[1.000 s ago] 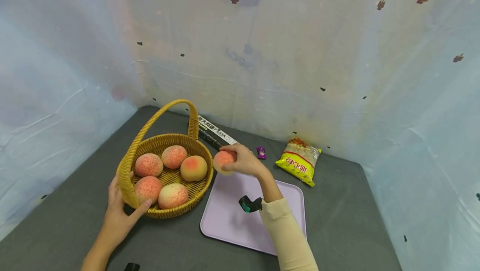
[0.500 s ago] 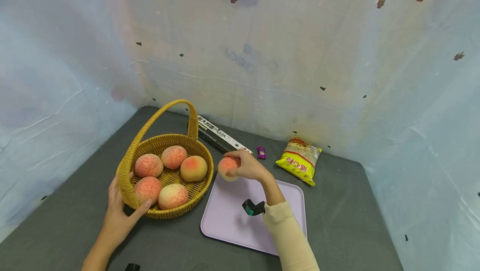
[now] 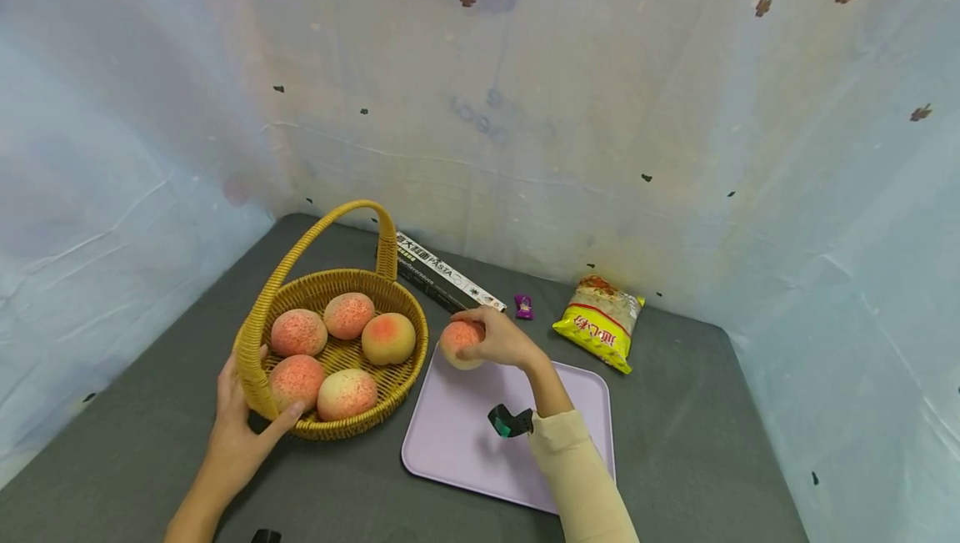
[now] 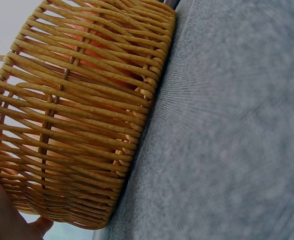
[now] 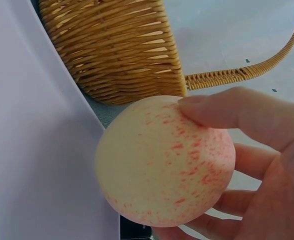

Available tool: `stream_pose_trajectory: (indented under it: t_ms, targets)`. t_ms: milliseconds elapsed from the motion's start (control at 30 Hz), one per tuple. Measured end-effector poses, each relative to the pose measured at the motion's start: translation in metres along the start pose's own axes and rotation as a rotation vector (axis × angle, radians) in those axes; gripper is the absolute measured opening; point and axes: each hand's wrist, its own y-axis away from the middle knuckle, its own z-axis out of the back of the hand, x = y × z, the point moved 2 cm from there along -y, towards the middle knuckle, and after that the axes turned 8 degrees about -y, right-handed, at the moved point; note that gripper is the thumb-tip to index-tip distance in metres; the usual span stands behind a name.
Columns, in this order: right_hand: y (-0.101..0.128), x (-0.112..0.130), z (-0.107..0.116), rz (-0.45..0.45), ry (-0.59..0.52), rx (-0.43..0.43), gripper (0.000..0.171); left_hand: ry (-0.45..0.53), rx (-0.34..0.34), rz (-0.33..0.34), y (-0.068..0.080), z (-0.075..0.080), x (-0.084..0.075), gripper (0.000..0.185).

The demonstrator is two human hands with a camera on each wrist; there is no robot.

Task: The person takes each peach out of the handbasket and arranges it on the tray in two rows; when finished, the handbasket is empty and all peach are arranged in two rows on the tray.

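My right hand (image 3: 504,343) holds a peach (image 3: 461,344), pale cream with red speckles, over the far left corner of the lilac tray (image 3: 465,443). Fingers and thumb wrap its side in the right wrist view, where the peach (image 5: 162,165) shows large beside the tray's edge. To the left stands a woven wicker basket (image 3: 411,384) with a tall arched handle (image 3: 292,263). Several peaches (image 3: 347,394) lie inside it. My left hand (image 3: 238,434) grips the basket's near left side, thumb over the rim. In the left wrist view the basket wall (image 4: 77,115) sits on the grey cloth.
Behind the tray lies a long black and white pasta box (image 3: 442,272). A small purple wrapped candy (image 3: 523,307) and a yellow bag of pasta (image 3: 600,322) lie at the back right. Pale plastic sheeting (image 3: 480,151) rises behind the grey table (image 3: 690,443).
My right hand has carried the peach away from the basket's rim, rightward and slightly nearer, over the tray corner. The left hand and basket have stayed in place.
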Motion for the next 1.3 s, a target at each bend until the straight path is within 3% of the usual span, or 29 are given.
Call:
stream_pose_trajectory:
  t_ms: [1300]
  targets:
    - [0.001, -0.015, -0.009, -0.013, 0.04, 0.048, 0.058, -0.007, -0.005, 0.011, 0.0, 0.0, -0.001, 0.091]
